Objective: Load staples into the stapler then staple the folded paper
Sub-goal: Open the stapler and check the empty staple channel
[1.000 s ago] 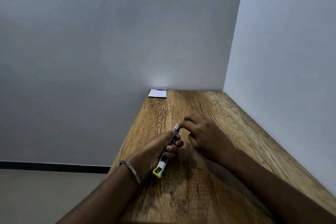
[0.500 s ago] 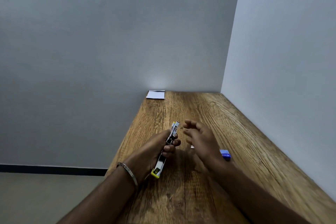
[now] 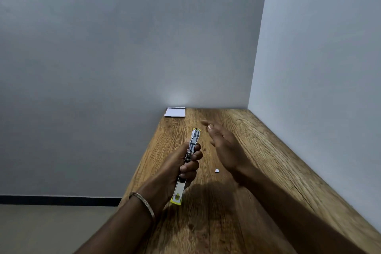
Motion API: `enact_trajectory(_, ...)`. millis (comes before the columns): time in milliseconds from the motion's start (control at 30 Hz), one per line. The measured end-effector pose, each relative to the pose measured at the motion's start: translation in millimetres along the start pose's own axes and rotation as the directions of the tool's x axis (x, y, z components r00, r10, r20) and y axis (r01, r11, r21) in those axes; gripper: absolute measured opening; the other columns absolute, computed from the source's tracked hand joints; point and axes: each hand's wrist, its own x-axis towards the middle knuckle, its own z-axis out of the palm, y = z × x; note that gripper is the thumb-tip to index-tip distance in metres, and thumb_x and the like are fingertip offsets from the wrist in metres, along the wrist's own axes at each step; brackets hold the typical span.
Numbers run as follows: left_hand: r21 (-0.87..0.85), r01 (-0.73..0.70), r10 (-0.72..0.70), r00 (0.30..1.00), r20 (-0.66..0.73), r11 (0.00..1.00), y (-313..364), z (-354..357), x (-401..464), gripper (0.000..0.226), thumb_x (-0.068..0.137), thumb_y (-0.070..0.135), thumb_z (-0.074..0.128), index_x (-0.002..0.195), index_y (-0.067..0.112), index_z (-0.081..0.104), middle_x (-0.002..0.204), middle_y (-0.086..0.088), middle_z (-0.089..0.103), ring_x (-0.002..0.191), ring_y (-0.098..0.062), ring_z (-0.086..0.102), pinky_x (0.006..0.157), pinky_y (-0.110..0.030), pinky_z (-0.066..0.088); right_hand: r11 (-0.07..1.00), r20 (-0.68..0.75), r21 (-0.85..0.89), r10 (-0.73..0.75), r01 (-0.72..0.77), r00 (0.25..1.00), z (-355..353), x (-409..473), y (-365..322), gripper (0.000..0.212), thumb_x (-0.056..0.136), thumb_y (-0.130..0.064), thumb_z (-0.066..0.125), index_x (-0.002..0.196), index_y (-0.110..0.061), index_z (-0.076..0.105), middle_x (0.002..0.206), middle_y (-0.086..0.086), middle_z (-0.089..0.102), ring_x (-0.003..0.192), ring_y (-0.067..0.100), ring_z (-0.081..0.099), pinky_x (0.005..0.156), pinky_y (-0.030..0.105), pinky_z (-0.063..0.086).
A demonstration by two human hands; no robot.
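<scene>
Left hand [image 3: 177, 168]: fingers wrapped round the opened stapler [image 3: 187, 166], mid-length, above the bench [image 3: 257, 171].
Right hand [image 3: 225, 147]: fingers spread, empty, just beside the stapler's far end.
Folded paper [image 3: 175, 112]: far bench corner, well apart.

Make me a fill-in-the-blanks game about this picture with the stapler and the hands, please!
1. The stapler is held in the ____ hand.
2. The right hand is open and holds ____.
3. The folded paper lies at the far end of the table, next to the ____.
4. A bracelet is worn on the ____ wrist.

Missing words: left; nothing; wall; left
</scene>
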Motion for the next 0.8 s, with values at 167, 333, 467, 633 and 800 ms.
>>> enact_trajectory(167, 0.008, 0.03, -0.029, 0.998, -0.064, 1.0, 0.5, -0.6, -0.1, 0.024, 0.091, 0.034, 0.047, 0.082, 0.012, 0.048, 0.058, 0.003, 0.042, 0.026, 0.0, 0.031, 0.025, -0.011, 0.02, 0.979, -0.147, 0.156, 0.156, -0.133, 0.977, 8.2, -7.6, 3.2, 0.032, 0.105, -0.03, 0.041, 0.134, -0.025, 0.055, 0.135, -0.002, 0.06, 0.125, 0.013, 0.056, 0.108, 0.043, 0.044)
enact_trajectory(333, 0.051, 0.16, -0.148, 0.971, -0.185, 0.986, -2.0, -4.5, 0.7, 0.029, 0.102, 0.024, 0.034, 0.08, 0.008, 0.045, 0.06, 0.001, 0.038, 0.026, -0.001, 0.033, 0.025, -0.01, 0.019, 0.597, 0.042, 0.614, 0.629, -0.516, 0.776, 36.4, -26.5, -0.2, 0.031, 0.103, -0.026, 0.043, 0.094, -0.008, 0.066, 0.086, 0.007, 0.072, 0.069, 0.014, 0.065, 0.063, 0.029, 0.053)
enact_trajectory(467, 0.032, 0.271, -0.258, 0.942, -0.212, 0.962, 2.9, -9.7, 1.3, 0.031, 0.104, 0.024, 0.03, 0.082, 0.007, 0.044, 0.058, 0.0, 0.038, 0.026, -0.002, 0.034, 0.024, -0.01, 0.022, 0.416, 0.082, 0.738, 0.726, -0.532, 0.682, 46.0, -31.3, -4.4, 0.038, 0.104, -0.028, 0.043, 0.08, -0.005, 0.06, 0.05, 0.005, 0.062, 0.042, 0.013, 0.059, 0.044, 0.026, 0.05)
enact_trajectory(633, 0.602, 0.349, -0.109, 0.911, -0.399, 0.718, 39.0, -1.2, 4.5, 0.04, 0.102, 0.04, 0.037, 0.081, 0.008, 0.051, 0.05, 0.003, 0.047, 0.031, -0.002, 0.034, 0.028, -0.015, 0.027, 0.281, 0.161, 0.813, 0.733, -0.51, 0.661, 49.0, -22.0, -8.9, 0.027, 0.103, -0.023, 0.036, 0.099, -0.005, 0.056, 0.095, 0.021, 0.064, 0.084, 0.032, 0.064, 0.092, 0.047, 0.055)
enact_trajectory(800, 0.972, 0.208, 0.183, 0.965, -0.186, -0.109, 70.7, 39.3, 17.8, 0.041, 0.102, 0.039, 0.034, 0.081, 0.008, 0.053, 0.071, -0.01, 0.061, 0.042, -0.016, 0.05, 0.037, -0.019, 0.037, 0.115, 0.23, 0.898, 0.699, -0.424, 0.677, 48.4, -9.9, -13.4, 0.044, 0.106, -0.03, 0.03, 0.089, 0.002, 0.055, 0.104, 0.024, 0.057, 0.079, 0.032, 0.059, 0.053, 0.033, 0.059)
